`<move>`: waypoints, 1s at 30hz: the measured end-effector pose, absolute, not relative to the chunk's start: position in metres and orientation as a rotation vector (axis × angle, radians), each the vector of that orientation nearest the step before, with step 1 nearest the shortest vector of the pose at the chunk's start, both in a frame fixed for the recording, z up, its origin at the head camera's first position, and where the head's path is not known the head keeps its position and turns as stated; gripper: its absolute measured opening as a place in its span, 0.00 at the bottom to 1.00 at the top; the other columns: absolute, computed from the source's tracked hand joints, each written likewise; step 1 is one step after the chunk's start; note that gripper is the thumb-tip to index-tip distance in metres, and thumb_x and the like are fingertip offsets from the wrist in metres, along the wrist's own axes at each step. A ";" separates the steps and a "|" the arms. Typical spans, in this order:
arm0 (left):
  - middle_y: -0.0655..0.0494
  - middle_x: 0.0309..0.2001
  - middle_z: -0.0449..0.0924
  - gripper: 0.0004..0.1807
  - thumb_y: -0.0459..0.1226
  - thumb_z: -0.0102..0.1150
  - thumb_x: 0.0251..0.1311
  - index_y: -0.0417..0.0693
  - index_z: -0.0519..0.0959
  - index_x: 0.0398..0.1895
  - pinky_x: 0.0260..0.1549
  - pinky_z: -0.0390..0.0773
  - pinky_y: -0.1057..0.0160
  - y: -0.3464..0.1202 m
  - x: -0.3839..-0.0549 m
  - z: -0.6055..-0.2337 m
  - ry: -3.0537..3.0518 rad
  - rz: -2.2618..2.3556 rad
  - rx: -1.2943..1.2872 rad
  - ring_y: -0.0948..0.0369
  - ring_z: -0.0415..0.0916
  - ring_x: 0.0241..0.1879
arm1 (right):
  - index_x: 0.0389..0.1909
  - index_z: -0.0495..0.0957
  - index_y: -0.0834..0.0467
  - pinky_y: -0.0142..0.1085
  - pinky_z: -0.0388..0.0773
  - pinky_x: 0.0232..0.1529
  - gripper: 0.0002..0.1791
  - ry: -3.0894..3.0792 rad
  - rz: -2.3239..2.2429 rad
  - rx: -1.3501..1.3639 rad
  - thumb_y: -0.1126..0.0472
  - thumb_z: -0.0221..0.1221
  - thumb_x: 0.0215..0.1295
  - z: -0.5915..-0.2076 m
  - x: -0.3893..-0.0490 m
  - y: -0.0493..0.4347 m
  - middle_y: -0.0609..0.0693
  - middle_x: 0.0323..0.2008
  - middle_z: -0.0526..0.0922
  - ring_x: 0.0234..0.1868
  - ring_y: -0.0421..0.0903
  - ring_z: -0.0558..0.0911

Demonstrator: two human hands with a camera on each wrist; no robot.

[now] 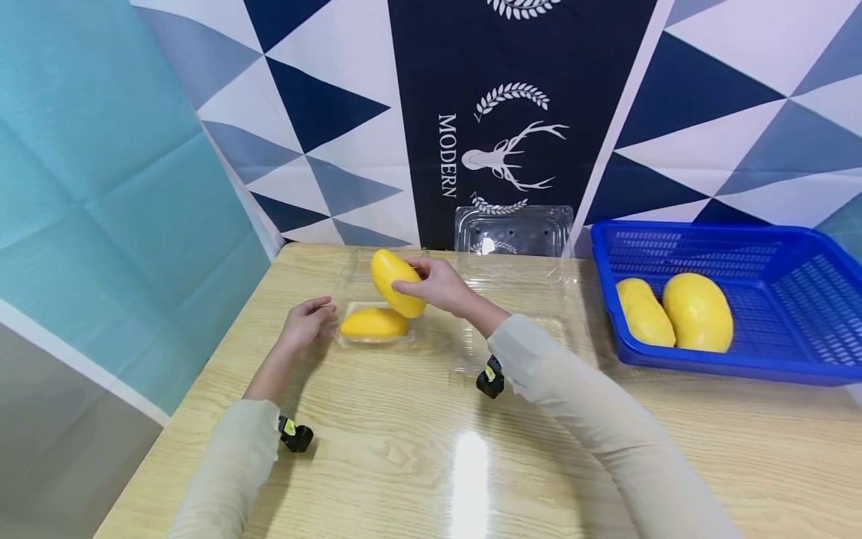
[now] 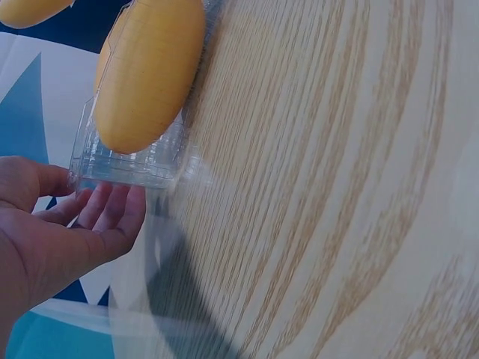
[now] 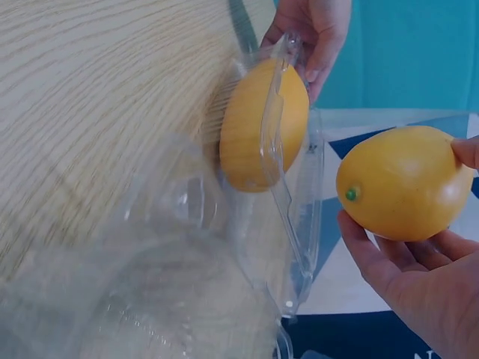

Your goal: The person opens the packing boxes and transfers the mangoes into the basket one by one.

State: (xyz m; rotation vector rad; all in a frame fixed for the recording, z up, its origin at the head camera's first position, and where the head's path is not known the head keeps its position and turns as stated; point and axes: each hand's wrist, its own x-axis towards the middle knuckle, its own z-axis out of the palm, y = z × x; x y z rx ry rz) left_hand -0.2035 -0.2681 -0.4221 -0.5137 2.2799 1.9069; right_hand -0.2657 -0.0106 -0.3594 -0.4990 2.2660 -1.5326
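My right hand (image 1: 441,286) holds a yellow mango (image 1: 396,283), thumb on one side and fingers on the other, above a clear plastic container (image 1: 346,288). In the right wrist view a small green stem spot shows on this held mango (image 3: 404,183). A second mango (image 1: 373,323) lies inside the container, along its near side. At the container's left end is my left hand (image 1: 306,322). The left wrist view shows its thumb at the rim of the clear container (image 2: 112,173) and its fingers bent against the end wall.
More clear plastic containers (image 1: 471,352) stand right of centre, partly under my right forearm. Another clear one (image 1: 515,224) stands upright against the patterned backdrop. A blue basket (image 1: 741,363) with two yellow mangoes (image 1: 697,311) is at the right. A blue-green sheet (image 1: 121,172) borders the table's left side.
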 end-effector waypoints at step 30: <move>0.39 0.66 0.61 0.26 0.36 0.40 0.71 0.40 0.56 0.70 0.32 0.78 0.74 -0.268 -0.200 -0.418 2.283 1.870 -0.483 0.57 0.69 0.51 | 0.61 0.71 0.55 0.34 0.82 0.37 0.33 2.307 -1.573 -0.381 0.50 0.66 0.55 -0.346 -0.265 0.032 0.55 0.49 0.79 0.45 0.48 0.79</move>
